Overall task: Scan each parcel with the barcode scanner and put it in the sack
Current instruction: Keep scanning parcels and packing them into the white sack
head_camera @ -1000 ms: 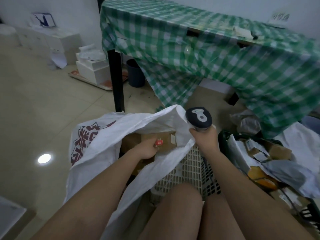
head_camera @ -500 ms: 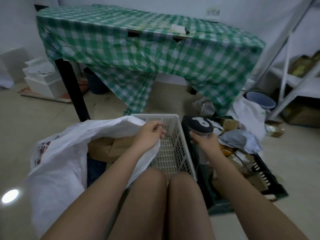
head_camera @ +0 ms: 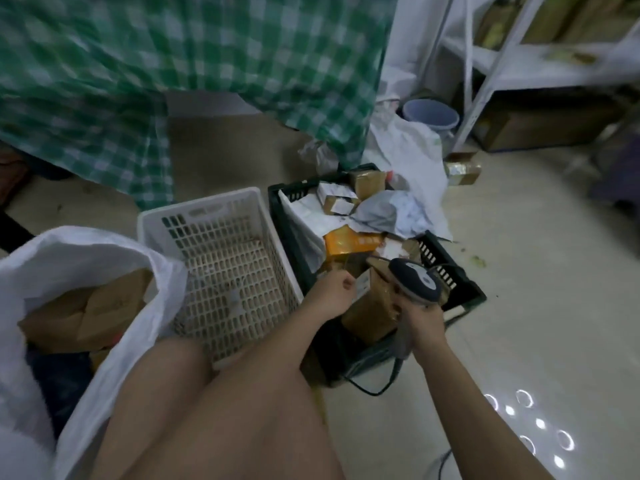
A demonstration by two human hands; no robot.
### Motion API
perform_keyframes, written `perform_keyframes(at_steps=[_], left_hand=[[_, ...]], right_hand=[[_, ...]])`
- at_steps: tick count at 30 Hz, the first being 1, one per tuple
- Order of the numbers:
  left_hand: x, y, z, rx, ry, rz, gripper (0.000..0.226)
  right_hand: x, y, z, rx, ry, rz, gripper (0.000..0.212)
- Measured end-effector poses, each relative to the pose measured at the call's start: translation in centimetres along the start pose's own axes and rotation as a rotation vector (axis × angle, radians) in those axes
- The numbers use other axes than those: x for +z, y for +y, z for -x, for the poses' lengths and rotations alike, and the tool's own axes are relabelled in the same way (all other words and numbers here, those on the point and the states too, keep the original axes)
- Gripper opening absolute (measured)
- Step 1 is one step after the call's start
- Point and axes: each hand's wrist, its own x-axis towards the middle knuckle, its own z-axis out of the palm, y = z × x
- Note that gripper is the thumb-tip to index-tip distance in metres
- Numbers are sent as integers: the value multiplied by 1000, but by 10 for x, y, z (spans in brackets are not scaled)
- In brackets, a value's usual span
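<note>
Left hand has left the sack rim and crossed over the white crate into the dark crate; view has swung right and down with it. Right hand hasn't let go of the scanner.

Grip:
- Left hand: fingers curled onto the top edge of a brown parcel standing upright in the near end of the dark crate. Looks like a pinch at the labelled corner, though how tight it is can't be seen.
- Right hand: clenched around the handle of the barcode scanner. Scanner head sits just right of the parcel's top, touching or nearly so; can't tell which. Its cable trails to the floor near the crate.

Counts:
- 2 crates side by side: white crate in the middle, dark one to its right.
- 1 white sack, near left, mouth open, brown parcels inside; at least 2, exact number unclear.
- Dark crate: mixed heap – 1 orange box, a grey poly bag, several small brown boxes at the far end. Too jumbled to total.
- 1 small box on the floor, far right of the crate.
- 1 bucket by the shelving.

Green checked cloth hangs across the far side.
</note>
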Motion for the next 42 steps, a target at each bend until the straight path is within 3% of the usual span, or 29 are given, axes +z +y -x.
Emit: perform_keyframes(at_steps=[4,8,10,15,19,22,26,31,34,37,42], left_hand=[[32,-13,-25,-42,-79,-53,38],[53,-26,-36,-57,-196,-51,53],[58,-30,-40,-39,-177,-62,60],[50,-22,-36,11,-220,214,56],[44,-20,-25,56,-149,236,88],[32,-17,-18,81,-64,218,108],[3,-24,-5,168,-99,84,131],[-51,-28,22,369,78,-113,105],[-82,-33,37,326,255,-111,92],[-105,-34,54,170,385,87,101],[-124,-29,78,59,473,479,93]], right_hand=[[-1,20,-19,-21,4,15,44],[7,33,-30,-23,-1,66,24],[10,38,-31,-41,5,71,27],[11,37,-27,-97,55,-10,25],[12,23,-22,-105,120,-196,32],[14,10,-16,-128,75,-238,30],[18,-10,-6,-191,-22,-232,36],[35,-37,15,-284,-205,-236,40],[55,-54,27,-298,-235,-275,41],[73,-65,44,-332,-284,-269,39],[107,-70,75,-405,-435,-261,42]])
